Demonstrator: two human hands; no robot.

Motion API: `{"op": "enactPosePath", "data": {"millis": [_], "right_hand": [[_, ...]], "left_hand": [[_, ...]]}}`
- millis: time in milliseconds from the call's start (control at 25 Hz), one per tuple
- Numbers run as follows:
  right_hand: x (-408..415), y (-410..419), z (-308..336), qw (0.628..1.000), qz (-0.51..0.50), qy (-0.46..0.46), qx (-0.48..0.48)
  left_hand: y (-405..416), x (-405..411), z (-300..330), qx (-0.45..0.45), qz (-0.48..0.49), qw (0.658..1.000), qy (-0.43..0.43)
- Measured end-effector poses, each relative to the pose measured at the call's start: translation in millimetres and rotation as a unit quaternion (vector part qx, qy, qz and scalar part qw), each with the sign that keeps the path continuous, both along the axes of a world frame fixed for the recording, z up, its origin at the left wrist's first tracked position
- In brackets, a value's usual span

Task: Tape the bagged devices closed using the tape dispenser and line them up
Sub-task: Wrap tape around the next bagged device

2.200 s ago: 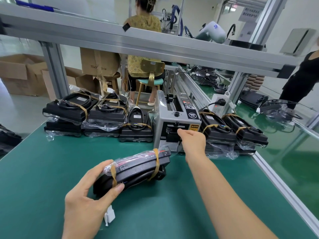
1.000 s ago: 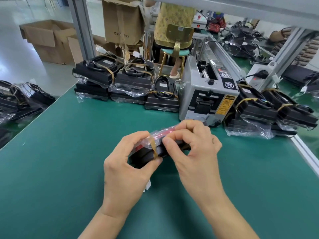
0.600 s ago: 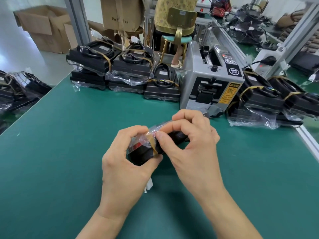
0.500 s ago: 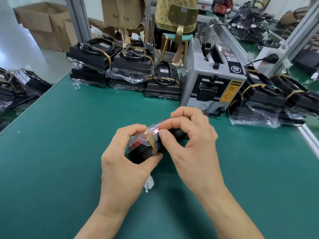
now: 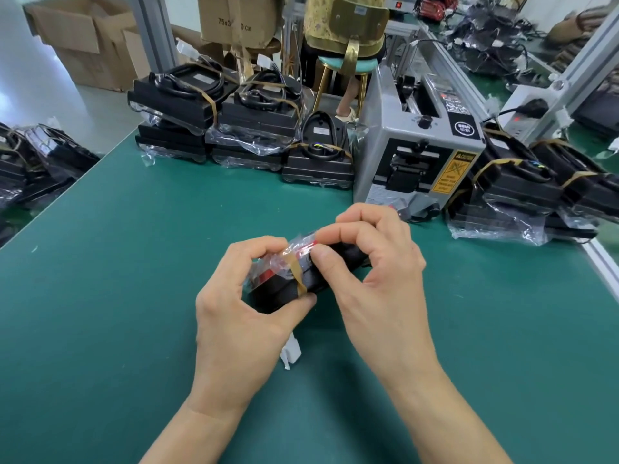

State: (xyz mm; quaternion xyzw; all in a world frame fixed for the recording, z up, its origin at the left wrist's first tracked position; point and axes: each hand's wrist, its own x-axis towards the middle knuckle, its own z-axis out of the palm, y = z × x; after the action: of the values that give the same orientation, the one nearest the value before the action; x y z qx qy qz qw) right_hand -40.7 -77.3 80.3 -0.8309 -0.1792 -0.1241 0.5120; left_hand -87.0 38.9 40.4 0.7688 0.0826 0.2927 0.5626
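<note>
A black device in a clear plastic bag (image 5: 288, 279), with a brown tape strip round it, is held just above the green table between both hands. My left hand (image 5: 244, 316) grips its near left end, thumb underneath and fingers curled over the top. My right hand (image 5: 375, 279) pinches the bag's top at the middle, thumb pressing by the tape. The grey tape dispenser (image 5: 415, 152) stands behind the hands. Taped bagged devices (image 5: 214, 128) are lined up and stacked to the dispenser's left, and more bagged devices (image 5: 522, 192) lie on its right.
A small white plastic piece (image 5: 290, 354) lies on the green table (image 5: 117, 296) under my left hand. More bagged devices (image 5: 30, 162) lie off the table's left edge. Cardboard boxes (image 5: 87, 45) and a seated person on a stool (image 5: 345, 38) are behind. An aluminium rail (image 5: 603, 262) runs along the right edge.
My right hand left the dispenser and came to the bagged device, where both hands now hold it. In the last half second the right thumb shifted slightly along the bag's top.
</note>
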Motion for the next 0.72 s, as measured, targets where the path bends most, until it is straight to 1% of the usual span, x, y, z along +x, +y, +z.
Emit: {"op": "enactPosePath", "data": {"millis": [120,320,520,640,720], "right_hand": [[0.0,0.8,-1.3,1.0,0.005,0.004,0.008],[0.4,0.6,-0.9,0.999,-0.008,0.001,-0.039],[10.5,-6.4,0.8,0.998,-0.036,-0.037,-0.02],[16.9,-34.5,-0.1,0.995,-0.067,-0.061,0.028],[19.7,-53.9,-2.0,0.996,-0.073,-0.05,0.034]], "left_hand": [[1.0,0.1,0.1,0.0,-0.004,1.0,-0.001],[1.2,0.5,-0.9,0.002,0.0,1.0,-0.003],[5.1,0.3,-2.8,0.001,-0.002,1.0,0.0],[14.0,2.2,-3.8,-0.055,-0.022,0.998,0.002],[26.0,4.1,-3.1,-0.1,-0.04,0.994,-0.007]]}}
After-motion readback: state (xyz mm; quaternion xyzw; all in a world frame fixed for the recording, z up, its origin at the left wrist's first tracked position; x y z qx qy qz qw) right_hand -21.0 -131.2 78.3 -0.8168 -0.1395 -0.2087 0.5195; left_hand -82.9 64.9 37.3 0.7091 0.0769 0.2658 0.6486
